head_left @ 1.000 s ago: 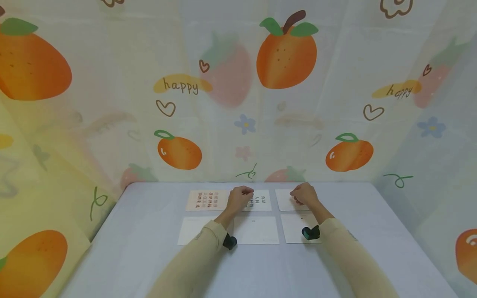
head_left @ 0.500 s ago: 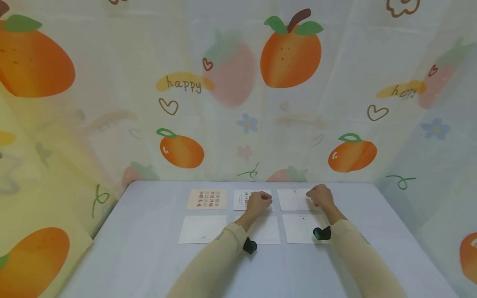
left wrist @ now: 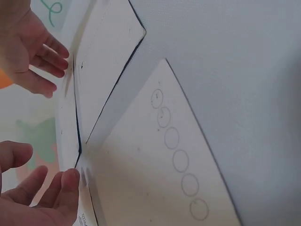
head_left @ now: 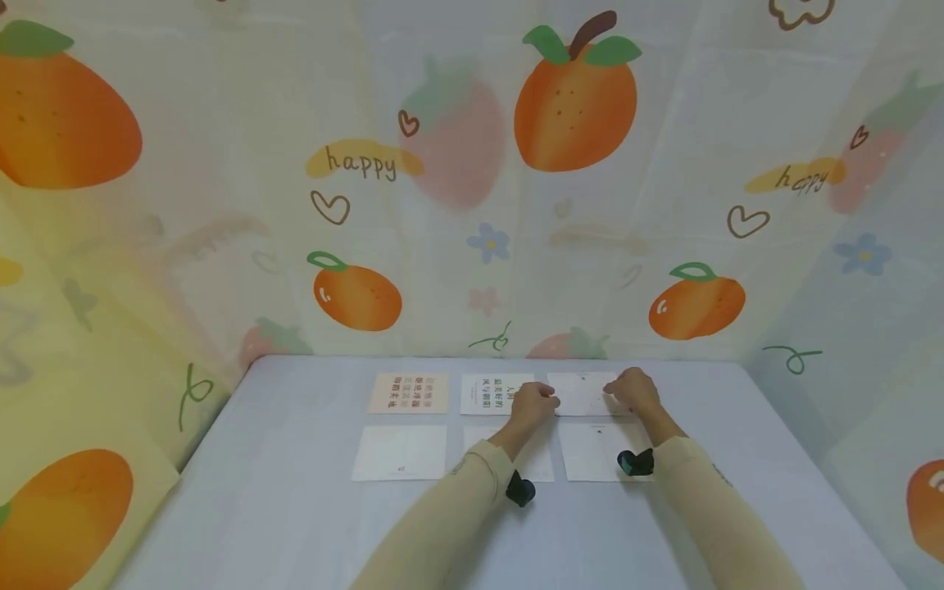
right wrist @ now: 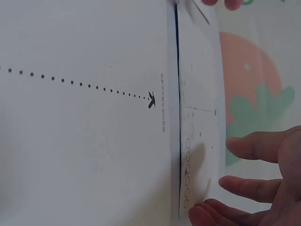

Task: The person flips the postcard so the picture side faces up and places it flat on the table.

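Observation:
My left hand point(head_left: 529, 407) hovers at the right end of a white lettered postcard point(head_left: 487, 393), its fingertips by the left edge of the back-right postcard point(head_left: 571, 397). In the left wrist view the left hand's fingers point(left wrist: 40, 193) are loosely bent, thumb apart, with nothing visibly held. At the right part of that back-right postcard is my right hand point(head_left: 638, 395); its spread fingers point(right wrist: 254, 188) come near or touch the card's edge in the right wrist view. Contact is hard to judge. This postcard point(right wrist: 202, 94) bears small circles and a dotted line.
A beige lettered postcard point(head_left: 408, 393) lies at back left. The front row has a left card point(head_left: 401, 452), a middle card point(head_left: 542, 463) partly under the left arm, and a right card point(head_left: 593, 455). A fruit-print cloth point(head_left: 442, 246) hangs behind the white table point(head_left: 258, 492).
My left hand has moved right across the lettered postcard, uncovering more of its print. The right hand has shifted right along the back-right postcard, then stayed nearly still.

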Demonstrator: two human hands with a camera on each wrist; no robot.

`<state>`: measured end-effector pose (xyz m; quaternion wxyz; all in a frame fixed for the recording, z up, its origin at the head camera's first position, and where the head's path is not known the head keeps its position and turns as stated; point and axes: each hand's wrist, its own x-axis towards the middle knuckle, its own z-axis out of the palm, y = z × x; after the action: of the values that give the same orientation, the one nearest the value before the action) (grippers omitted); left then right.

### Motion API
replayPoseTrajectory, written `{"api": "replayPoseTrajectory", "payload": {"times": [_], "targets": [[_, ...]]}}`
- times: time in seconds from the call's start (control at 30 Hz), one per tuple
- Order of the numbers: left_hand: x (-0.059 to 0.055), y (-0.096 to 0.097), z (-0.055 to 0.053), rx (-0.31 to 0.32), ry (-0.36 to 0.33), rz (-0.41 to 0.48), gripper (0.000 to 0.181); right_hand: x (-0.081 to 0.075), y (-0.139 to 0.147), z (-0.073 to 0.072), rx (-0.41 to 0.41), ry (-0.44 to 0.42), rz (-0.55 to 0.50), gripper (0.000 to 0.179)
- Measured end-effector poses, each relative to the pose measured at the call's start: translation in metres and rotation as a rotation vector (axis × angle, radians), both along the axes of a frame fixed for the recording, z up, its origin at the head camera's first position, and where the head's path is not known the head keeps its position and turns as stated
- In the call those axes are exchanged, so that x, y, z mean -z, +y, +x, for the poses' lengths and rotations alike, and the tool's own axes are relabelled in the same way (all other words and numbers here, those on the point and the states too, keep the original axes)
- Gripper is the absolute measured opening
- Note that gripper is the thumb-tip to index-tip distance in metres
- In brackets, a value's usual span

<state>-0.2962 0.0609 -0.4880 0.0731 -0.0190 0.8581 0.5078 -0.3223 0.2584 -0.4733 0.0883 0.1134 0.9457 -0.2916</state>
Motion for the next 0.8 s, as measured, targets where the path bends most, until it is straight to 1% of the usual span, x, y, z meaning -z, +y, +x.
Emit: {"api": "replayPoseTrajectory", "payload": {"times": [0.1, 0.2, 0.33, 0.47, 0.63, 0.8], "targets": [[-0.0007, 0.0041, -0.0001, -0.001, -0.011, -0.035, 0.029, 0.0011, 0.0003, -0.0017, -0.015, -0.007, 0.009, 0.034], [0.0000, 0.0071, -0.0012, -0.008, -0.033, -0.041, 0.032, 0.0006, 0.0003, -0.0034, -0.015, -0.020, 0.018, 0.032], [0.0002, 0.0102, -0.0031, -0.001, -0.075, -0.022, 0.039, -0.0003, -0.0018, -0.0040, 0.010, -0.046, 0.009, 0.031], [0.0003, 0.0114, -0.0049, 0.015, -0.116, -0.003, 0.045, -0.0001, -0.0046, -0.0036, 0.033, -0.060, 0.001, 0.035], [0.0007, 0.0097, -0.0067, 0.030, -0.140, 0.019, 0.047, 0.0003, -0.0027, -0.0045, 0.057, -0.072, -0.024, 0.038], [0.0010, 0.0066, -0.0083, 0.029, -0.154, 0.028, 0.046, 0.0044, 0.0029, -0.0087, 0.095, -0.092, -0.062, 0.035]]}}
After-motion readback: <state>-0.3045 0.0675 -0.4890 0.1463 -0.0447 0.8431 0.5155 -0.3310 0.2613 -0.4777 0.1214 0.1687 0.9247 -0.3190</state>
